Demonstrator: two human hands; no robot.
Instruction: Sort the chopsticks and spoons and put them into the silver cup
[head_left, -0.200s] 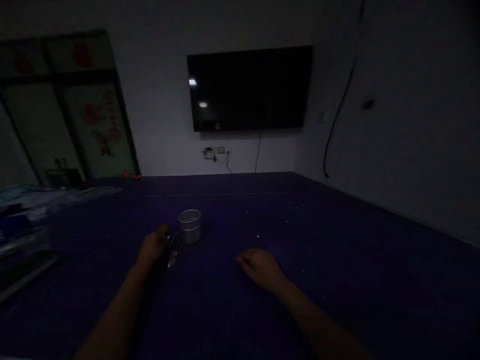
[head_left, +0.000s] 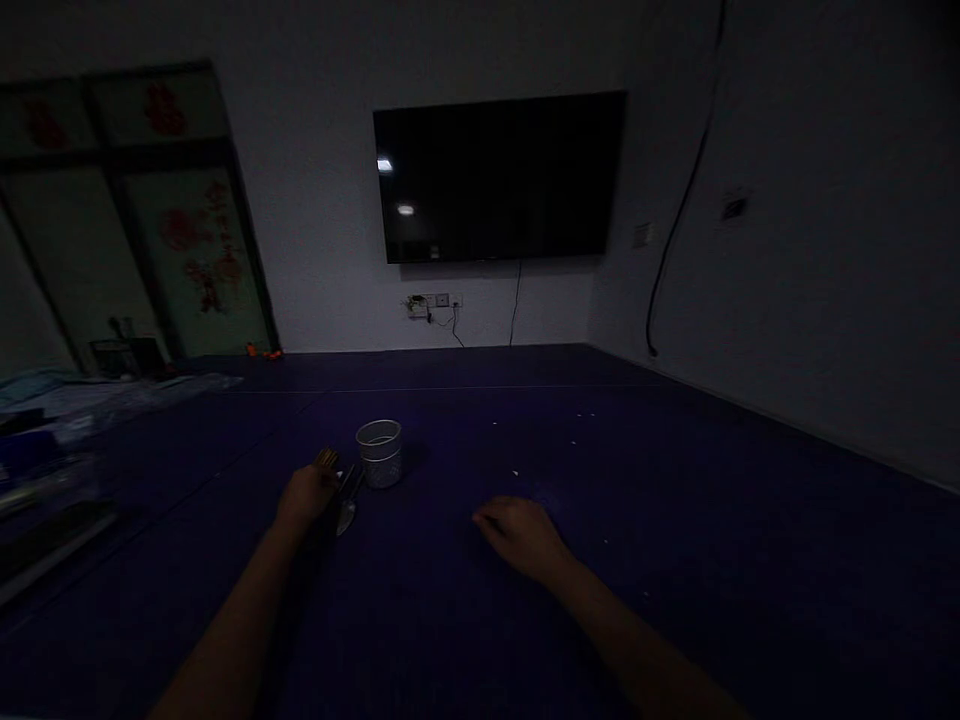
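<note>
My left hand is closed around a bundle of thin yellow-brown sticks, whose ends poke out past the fingers. Just right of that hand a metal spoon lies on the dark purple surface, its handle pointing away from me among other thin dark handles. Beside these stands a silvery mesh cup, upright; what is inside cannot be made out. My right hand rests on the surface to the right, fingers curled together, with nothing visible in it.
Small white scraps are scattered on the purple surface at right. Plastic sheeting and clutter lie at the left. A television hangs on the far wall; a black cable runs down the right wall. The light is dim.
Hardly anything differs. Both hands, the spoon and the mesh cup stay in nearly the same places; the picture is a little sharper now.
</note>
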